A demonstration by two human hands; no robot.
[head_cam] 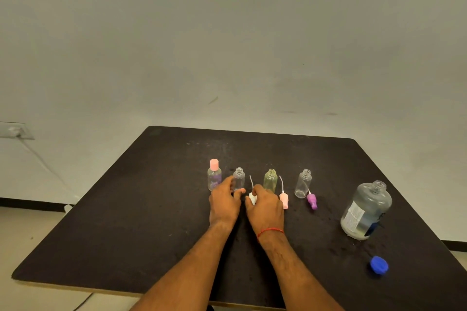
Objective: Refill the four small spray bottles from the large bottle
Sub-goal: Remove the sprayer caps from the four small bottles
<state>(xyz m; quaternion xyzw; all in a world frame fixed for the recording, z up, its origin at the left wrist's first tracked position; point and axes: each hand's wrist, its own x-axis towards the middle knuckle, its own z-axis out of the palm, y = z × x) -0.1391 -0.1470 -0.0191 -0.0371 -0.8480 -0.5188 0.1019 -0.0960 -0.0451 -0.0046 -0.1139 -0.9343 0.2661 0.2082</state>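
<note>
Four small spray bottles stand in a row on the black table (151, 222). The leftmost (214, 177) wears a pink cap. My left hand (225, 203) grips the base of the open clear bottle (239, 177) beside it. My right hand (265, 206) pinches a white spray head (252, 198) with its thin tube pointing up. An open yellowish bottle (270, 179) stands behind that hand. An open clear bottle (303, 183) stands further right. The large open bottle (366, 209), part full of clear liquid, stands at the right.
A pink spray head (284, 199) and a purple spray head (312, 201) lie on the table in front of the bottles. The large bottle's blue cap (379, 264) lies near the right front edge. A pale wall rises behind the table.
</note>
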